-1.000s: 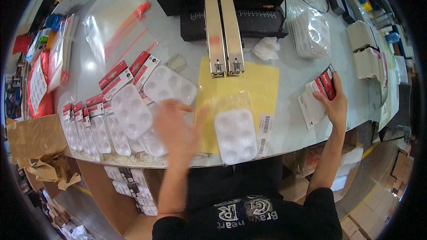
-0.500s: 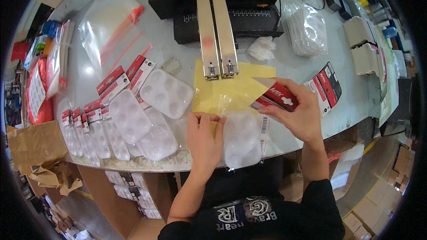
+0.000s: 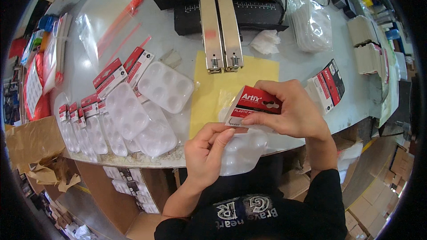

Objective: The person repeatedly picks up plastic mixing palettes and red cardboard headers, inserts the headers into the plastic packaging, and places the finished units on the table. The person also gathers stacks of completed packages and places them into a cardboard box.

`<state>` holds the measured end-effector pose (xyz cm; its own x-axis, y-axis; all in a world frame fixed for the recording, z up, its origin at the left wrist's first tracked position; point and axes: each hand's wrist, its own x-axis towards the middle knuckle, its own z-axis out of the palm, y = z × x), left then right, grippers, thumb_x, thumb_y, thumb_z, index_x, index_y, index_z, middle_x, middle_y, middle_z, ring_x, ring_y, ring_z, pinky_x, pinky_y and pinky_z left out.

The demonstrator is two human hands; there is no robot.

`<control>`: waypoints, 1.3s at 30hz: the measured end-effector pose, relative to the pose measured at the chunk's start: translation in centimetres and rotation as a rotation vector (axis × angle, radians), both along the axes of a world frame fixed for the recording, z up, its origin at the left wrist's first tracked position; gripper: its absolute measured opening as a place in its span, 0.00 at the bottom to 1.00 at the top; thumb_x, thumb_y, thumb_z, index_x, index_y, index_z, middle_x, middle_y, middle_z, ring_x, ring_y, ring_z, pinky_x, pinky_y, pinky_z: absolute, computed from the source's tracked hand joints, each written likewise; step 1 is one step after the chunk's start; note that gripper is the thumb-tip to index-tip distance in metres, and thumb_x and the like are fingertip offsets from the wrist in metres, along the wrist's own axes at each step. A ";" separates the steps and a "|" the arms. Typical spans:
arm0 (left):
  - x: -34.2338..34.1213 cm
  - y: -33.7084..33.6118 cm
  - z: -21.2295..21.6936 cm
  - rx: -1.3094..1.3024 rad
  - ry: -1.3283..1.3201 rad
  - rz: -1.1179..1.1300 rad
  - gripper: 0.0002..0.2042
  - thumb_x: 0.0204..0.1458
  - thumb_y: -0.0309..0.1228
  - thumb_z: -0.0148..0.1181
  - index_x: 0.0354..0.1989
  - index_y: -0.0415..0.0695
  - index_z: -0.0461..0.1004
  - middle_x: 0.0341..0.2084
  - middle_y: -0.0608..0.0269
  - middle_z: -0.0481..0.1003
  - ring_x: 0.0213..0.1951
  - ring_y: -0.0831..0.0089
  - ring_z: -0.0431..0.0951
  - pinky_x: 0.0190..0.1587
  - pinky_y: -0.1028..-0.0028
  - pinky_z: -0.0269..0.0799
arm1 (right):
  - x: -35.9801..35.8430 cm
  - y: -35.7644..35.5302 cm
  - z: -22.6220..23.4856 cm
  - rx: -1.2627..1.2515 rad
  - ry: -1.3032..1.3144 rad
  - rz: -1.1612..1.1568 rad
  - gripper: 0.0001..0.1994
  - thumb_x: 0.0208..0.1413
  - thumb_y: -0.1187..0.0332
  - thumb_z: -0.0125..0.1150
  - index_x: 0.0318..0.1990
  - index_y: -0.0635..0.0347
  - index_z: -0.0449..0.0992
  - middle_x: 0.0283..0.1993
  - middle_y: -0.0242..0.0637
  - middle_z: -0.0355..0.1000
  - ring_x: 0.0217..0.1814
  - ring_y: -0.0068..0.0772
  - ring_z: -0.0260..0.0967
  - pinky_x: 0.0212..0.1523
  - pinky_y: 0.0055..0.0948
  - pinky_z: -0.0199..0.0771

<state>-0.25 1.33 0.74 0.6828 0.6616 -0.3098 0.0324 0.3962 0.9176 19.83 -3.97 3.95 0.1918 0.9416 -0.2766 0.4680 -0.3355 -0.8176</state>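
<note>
My right hand (image 3: 297,112) grips a folded red-and-white header card (image 3: 255,100) by its right end, thumb in front and fingers behind. Below the card hangs a white plastic paint palette (image 3: 242,153) with round wells, in a clear bag, over the table's front edge. My left hand (image 3: 204,155) is closed, thumb and forefinger pinching the bag's top at the card's lower left corner. How far the bag's top reaches inside the fold is hidden. A yellow sheet (image 3: 207,93) lies behind the hands, under the two metal arms (image 3: 222,31) of a black machine (image 3: 189,20).
Bagged palettes with red header cards (image 3: 162,86) lie in an overlapping spread at left. Beyond them rests a stack of clear bags (image 3: 104,22). To the right are loose header cards (image 3: 329,86), crumpled tissue (image 3: 266,42) and a wrapped stack of white palettes (image 3: 313,29). An open carton (image 3: 104,200) stands below the table.
My right hand has brought the header card left and down onto the bag's top, its printed face turned into view. The palette has tilted and shifted down slightly; my left hand now pinches beside the card.
</note>
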 end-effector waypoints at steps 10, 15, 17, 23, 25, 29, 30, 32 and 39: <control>0.0 0.3 -0.3 0.009 0.027 0.048 0.07 0.59 0.24 0.53 0.37 0.31 0.73 0.33 0.56 0.79 0.35 0.80 0.76 0.39 0.82 0.71 | -0.3 0.1 -0.1 0.035 -0.003 0.024 0.18 0.41 0.59 0.71 0.29 0.64 0.71 0.21 0.46 0.69 0.25 0.51 0.68 0.27 0.35 0.67; 0.2 0.0 -0.4 0.040 0.023 0.059 0.07 0.59 0.24 0.53 0.37 0.31 0.74 0.31 0.58 0.80 0.32 0.81 0.75 0.36 0.83 0.70 | -0.4 0.1 0.0 0.160 -0.123 0.124 0.19 0.41 0.59 0.73 0.34 0.63 0.74 0.23 0.41 0.71 0.22 0.32 0.66 0.27 0.26 0.67; 0.3 -0.3 -0.5 0.091 0.062 0.054 0.07 0.58 0.24 0.53 0.37 0.32 0.74 0.29 0.60 0.79 0.31 0.82 0.75 0.35 0.83 0.69 | -0.1 0.1 0.1 0.189 -0.182 0.182 0.19 0.41 0.59 0.73 0.35 0.62 0.74 0.23 0.40 0.71 0.22 0.33 0.68 0.28 0.27 0.67; -0.1 0.0 -1.3 0.385 0.230 0.222 0.08 0.59 0.27 0.54 0.35 0.33 0.75 0.25 0.65 0.77 0.28 0.83 0.71 0.33 0.83 0.67 | 1.5 -1.0 -1.0 0.187 -0.174 0.016 0.16 0.44 0.62 0.71 0.35 0.63 0.76 0.25 0.38 0.74 0.26 0.30 0.73 0.27 0.26 0.68; -0.3 0.4 -1.9 0.224 0.133 0.393 0.10 0.60 0.29 0.53 0.35 0.33 0.75 0.26 0.64 0.77 0.29 0.83 0.71 0.34 0.82 0.67 | 1.3 -1.7 -1.7 0.008 0.169 -0.047 0.13 0.47 0.65 0.69 0.35 0.66 0.77 0.26 0.37 0.75 0.26 0.27 0.73 0.26 0.24 0.68; -0.4 0.6 -3.2 0.242 0.119 0.379 0.11 0.61 0.29 0.51 0.34 0.32 0.74 0.26 0.63 0.77 0.29 0.82 0.72 0.34 0.82 0.67 | 0.4 -3.0 -2.8 -0.106 0.527 -0.171 0.07 0.53 0.72 0.62 0.33 0.69 0.79 0.27 0.37 0.76 0.26 0.22 0.73 0.24 0.19 0.67; -0.3 0.6 -3.4 0.245 0.120 0.382 0.11 0.61 0.29 0.51 0.34 0.32 0.74 0.26 0.63 0.77 0.29 0.82 0.72 0.34 0.82 0.67 | 0.3 -3.1 -2.9 -0.087 0.563 -0.195 0.07 0.54 0.72 0.62 0.33 0.69 0.79 0.27 0.38 0.76 0.26 0.22 0.73 0.24 0.18 0.66; -0.3 0.5 -3.7 0.264 0.131 0.384 0.12 0.61 0.29 0.50 0.34 0.32 0.74 0.26 0.61 0.78 0.29 0.80 0.73 0.35 0.81 0.68 | 0.1 -3.3 -3.2 -0.081 0.595 -0.224 0.07 0.54 0.73 0.61 0.33 0.69 0.79 0.27 0.38 0.76 0.25 0.22 0.73 0.23 0.18 0.66; -1.1 0.2 -2.8 0.281 0.201 0.336 0.12 0.62 0.32 0.48 0.32 0.34 0.71 0.22 0.67 0.72 0.27 0.83 0.66 0.33 0.82 0.63 | -1.1 -4.6 -3.4 0.018 0.613 -0.231 0.08 0.53 0.70 0.61 0.32 0.70 0.78 0.24 0.33 0.74 0.24 0.19 0.69 0.26 0.19 0.68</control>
